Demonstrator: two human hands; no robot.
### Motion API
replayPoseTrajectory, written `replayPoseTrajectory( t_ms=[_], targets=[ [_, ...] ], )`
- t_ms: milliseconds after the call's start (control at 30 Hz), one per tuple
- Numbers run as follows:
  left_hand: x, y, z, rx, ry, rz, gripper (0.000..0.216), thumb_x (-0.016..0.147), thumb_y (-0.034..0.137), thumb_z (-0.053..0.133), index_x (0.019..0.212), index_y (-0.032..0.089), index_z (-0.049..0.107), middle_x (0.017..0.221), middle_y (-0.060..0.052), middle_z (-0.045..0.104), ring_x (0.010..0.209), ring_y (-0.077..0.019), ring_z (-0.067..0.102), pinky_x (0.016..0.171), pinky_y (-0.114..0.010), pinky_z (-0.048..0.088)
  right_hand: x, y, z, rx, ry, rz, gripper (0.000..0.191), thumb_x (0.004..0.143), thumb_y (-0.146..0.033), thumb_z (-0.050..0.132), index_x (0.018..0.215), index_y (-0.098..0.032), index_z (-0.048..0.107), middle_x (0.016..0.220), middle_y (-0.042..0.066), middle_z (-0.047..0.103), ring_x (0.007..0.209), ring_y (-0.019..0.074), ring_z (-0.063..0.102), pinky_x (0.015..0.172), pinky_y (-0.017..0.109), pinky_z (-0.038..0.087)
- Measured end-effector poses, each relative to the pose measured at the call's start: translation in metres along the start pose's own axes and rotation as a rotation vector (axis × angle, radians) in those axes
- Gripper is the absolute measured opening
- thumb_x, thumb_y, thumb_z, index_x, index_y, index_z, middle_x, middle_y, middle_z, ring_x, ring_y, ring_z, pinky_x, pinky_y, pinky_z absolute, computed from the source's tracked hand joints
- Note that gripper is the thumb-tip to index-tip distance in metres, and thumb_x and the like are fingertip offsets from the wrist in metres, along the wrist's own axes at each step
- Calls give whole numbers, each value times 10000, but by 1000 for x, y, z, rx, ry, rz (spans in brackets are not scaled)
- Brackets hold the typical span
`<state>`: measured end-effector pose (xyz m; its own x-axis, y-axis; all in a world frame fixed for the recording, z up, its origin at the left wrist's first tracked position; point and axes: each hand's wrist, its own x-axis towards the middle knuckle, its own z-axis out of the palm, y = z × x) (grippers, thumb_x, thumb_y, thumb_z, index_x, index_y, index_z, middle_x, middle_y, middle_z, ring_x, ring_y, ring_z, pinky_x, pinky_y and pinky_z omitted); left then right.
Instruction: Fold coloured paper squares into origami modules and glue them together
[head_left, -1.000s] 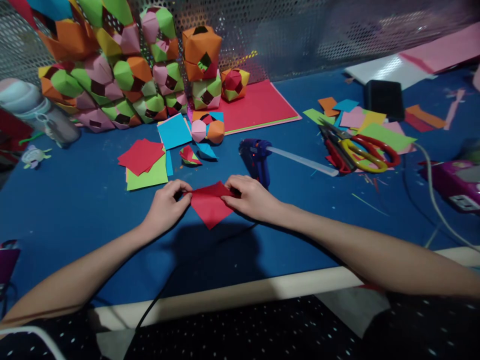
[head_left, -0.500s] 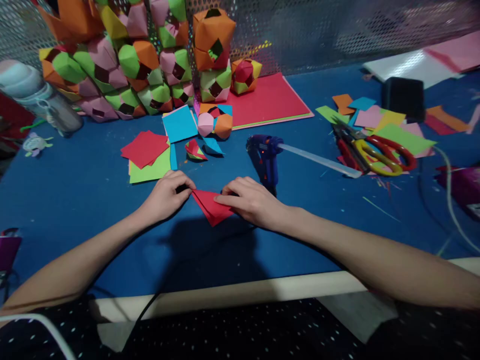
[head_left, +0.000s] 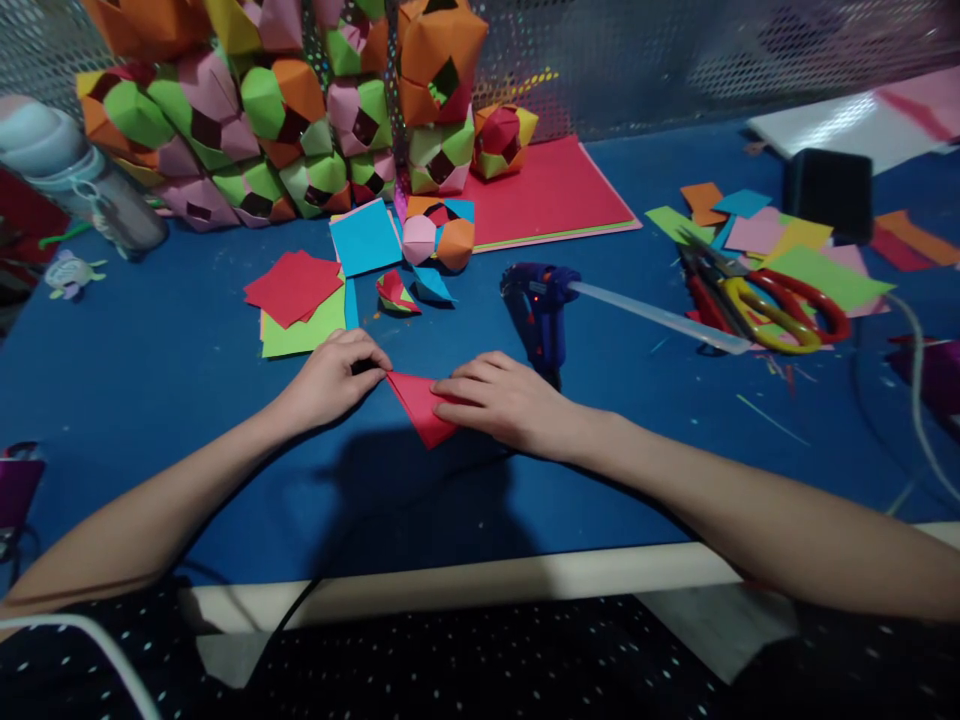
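Note:
A red paper square [head_left: 420,410], folded into a triangle with its point toward me, lies on the blue table. My left hand [head_left: 337,380] pinches the paper's left corner between thumb and fingertips. Across the right part of the paper lie the stretched fingers of my right hand [head_left: 510,408], which hide that corner. Beyond my right hand stands a blue glue gun [head_left: 544,315] with a long clear glue stick in its back. Two small folded paper pieces, one red and green [head_left: 396,293] and one blue [head_left: 433,287], rest beyond my left hand.
Red squares [head_left: 292,287], green sheets [head_left: 300,335] and blue squares [head_left: 366,238] lie far left. Folded paper balls [head_left: 281,110] are stacked along the mesh wall, near a bottle [head_left: 112,205]. Scissors [head_left: 795,310] sit on paper scraps at right, beside a black box [head_left: 829,195].
My right hand's fingers have slid left and flattened over the red paper, whose layers now lie closer together. My left hand stays at the left corner. The view has shifted slightly.

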<state>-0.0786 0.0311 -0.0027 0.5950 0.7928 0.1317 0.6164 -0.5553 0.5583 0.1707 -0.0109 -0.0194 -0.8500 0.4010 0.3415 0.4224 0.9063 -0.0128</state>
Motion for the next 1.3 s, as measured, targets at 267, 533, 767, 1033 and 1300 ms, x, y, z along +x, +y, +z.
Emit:
replayPoseTrajectory(
  t_ms=[267, 533, 767, 1033, 1300],
  targets=[
    [1, 0, -1, -19, -20, -6, 81, 798, 191, 561, 778, 167, 636, 816, -24, 599, 828, -167, 552, 816, -346, 416, -1, 0, 0, -46, 23, -39, 257, 950, -180, 381, 930, -193, 638, 1095, 58, 649, 925, 186, 505, 786, 333, 338],
    [3, 3, -2, -23, -29, -32, 89, 791, 207, 555, 777, 172, 636, 815, -30, 600, 826, -174, 554, 821, -361, 420, -2, 1, 2, -54, 80, -93, 247, 945, -179, 402, 933, -194, 648, 1091, 63, 660, 913, 183, 517, 782, 333, 350],
    [2, 5, -2, -5, -36, -26, 91, 770, 228, 576, 791, 167, 641, 825, -37, 590, 840, -187, 533, 800, -356, 413, -3, 0, 3, -7, 98, -101, 249, 942, -167, 393, 950, -172, 642, 1113, 81, 649, 945, 199, 526, 795, 338, 375],
    [2, 6, -2, -11, -35, -46, 92, 774, 235, 561, 770, 176, 632, 829, -29, 598, 845, -185, 530, 820, -363, 404, -6, -3, 5, 87, 125, 159, 269, 928, -137, 379, 1080, -112, 600, 994, 128, 647, 859, 194, 524, 688, 313, 398],
    [2, 7, -2, -39, -21, -42, 80, 771, 236, 582, 752, 179, 635, 816, -28, 603, 845, -184, 536, 843, -372, 407, -3, -2, 1, 59, 78, 30, 290, 944, -134, 359, 900, -134, 646, 1052, 88, 658, 960, 199, 519, 773, 320, 395]
  ],
)
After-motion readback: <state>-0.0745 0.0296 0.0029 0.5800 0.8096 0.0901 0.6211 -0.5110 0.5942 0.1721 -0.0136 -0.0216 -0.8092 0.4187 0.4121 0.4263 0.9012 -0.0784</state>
